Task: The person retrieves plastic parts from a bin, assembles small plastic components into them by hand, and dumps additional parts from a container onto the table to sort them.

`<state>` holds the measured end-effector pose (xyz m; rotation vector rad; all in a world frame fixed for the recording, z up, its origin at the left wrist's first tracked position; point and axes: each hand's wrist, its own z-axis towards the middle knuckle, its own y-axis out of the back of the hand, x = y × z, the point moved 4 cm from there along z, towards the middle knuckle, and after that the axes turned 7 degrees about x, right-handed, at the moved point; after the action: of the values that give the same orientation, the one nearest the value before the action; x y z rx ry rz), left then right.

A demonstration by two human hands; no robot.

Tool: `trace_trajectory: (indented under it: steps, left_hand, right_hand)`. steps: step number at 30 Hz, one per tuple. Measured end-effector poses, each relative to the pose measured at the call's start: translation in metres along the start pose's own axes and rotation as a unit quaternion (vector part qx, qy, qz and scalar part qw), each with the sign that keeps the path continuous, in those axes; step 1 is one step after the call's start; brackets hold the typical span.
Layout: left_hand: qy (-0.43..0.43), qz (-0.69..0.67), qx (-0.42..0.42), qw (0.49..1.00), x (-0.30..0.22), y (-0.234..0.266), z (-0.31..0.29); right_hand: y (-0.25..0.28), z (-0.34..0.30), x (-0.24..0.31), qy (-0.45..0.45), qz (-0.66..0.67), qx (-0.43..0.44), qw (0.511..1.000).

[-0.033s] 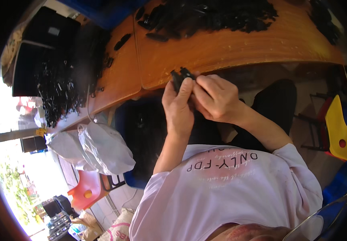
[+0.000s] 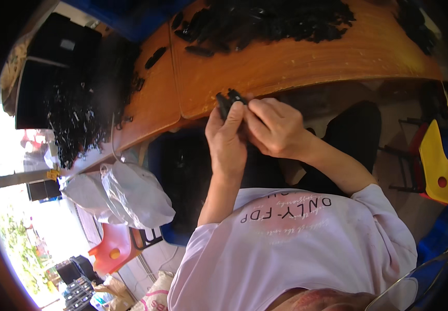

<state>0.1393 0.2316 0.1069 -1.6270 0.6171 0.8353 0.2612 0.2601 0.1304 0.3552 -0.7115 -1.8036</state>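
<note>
Within left grip [image 2: 227,145], black parts [image 2: 235,96]

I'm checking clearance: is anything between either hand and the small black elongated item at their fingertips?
Nothing visible: the bare left hand grips the small black elongated item directly, with the bare right hand against it.

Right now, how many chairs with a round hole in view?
2: a yellow chair at the right edge, and a pinkish-red chair at lower left, below the white bag. Others may be hidden behind them.
</note>
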Motion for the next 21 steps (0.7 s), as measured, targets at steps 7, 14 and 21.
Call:
trace_trajectory:
  steps: [7,14,21]
  left_hand:
    - [-0.049,0.068,-0.038,0.996,-0.031,0.010,0.028]
    - [-0.153,0.370,-0.109,0.910,-0.087,0.036,0.120]
    - [-0.300,0.703,0.080,0.640,-0.079,0.045,0.158]
  right_hand:
    - [0.001,0.017,-0.021,-0.027,0.106,0.027,0.994]
    - [0.028,-0.021,-0.171,-0.259,-0.287,0.067,0.920]
    - [0.020,-0.018,-0.152,-0.240,-0.254,0.095,0.932]
